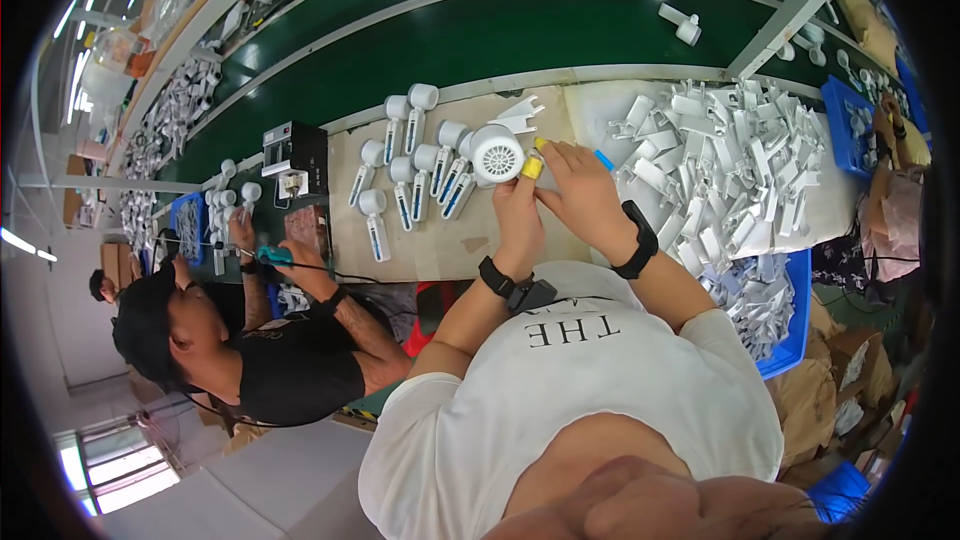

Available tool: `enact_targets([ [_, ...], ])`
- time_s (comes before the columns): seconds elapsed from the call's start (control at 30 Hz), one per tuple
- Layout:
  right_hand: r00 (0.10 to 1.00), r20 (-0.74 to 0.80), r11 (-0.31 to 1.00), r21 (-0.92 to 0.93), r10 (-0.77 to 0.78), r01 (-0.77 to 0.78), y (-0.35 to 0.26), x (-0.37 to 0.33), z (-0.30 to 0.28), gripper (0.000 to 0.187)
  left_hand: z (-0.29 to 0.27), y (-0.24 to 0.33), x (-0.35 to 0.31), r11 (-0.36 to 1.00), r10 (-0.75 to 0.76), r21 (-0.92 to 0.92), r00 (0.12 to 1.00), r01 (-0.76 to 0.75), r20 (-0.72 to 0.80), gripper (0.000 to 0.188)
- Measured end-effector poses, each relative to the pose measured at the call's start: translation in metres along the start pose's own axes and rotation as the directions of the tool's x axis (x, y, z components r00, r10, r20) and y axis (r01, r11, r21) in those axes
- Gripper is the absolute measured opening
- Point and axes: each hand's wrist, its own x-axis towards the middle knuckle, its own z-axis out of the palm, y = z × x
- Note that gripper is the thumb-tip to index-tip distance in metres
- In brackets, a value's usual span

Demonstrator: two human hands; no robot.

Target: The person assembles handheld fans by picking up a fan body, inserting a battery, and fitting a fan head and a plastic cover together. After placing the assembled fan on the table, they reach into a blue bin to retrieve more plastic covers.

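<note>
A white round-headed appliance (497, 153) with a slotted round grille is held above the bench, in front of my chest. My left hand (518, 222) is closed on its side, with a yellow covering at the fingertip. Close beside it, my right hand (580, 190) has bent fingers meeting near the appliance's edge; a bit of yellow shows there too. What those fingers hold is hidden. A blue piece (604, 160) sticks out by the right hand. Left of the appliance, several similar white units (420, 178) with dark-striped handles lie in rows.
A large heap of white plastic housings (715, 160) covers the bench's right side. Below it stands a blue bin (797, 320) of parts. A green conveyor (450, 35) runs behind. On my left a co-worker (290, 350) holds a teal-handled tool (274, 255) near a black device (295, 160).
</note>
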Motion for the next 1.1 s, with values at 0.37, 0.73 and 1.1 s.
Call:
enact_targets([
  [0.37, 0.738, 0.491, 0.196, 0.755, 0.464, -0.626, 0.004, -0.032, -0.004, 0.032, 0.002, 0.03, -0.005, 0.993, 0.102, -0.082, 0.975, -0.088, 0.195, 0.025],
  [0.73, 0.861, 0.182, 0.78, 0.366, 0.476, -0.508, 0.016, -0.067, 0.025, 0.036, -0.025, -0.01, 0.016, 0.989, -0.138, -0.014, 0.953, 0.147, 0.268, 0.02],
  [1.1, 0.648, 0.46, 0.43, 0.496, 0.607, -0.755, 0.006, -0.136, 0.021, 0.029, -0.169, 0.081, 0.171, 0.197, 0.463, 0.97, 0.885, -0.143, 0.036, 0.02],
])
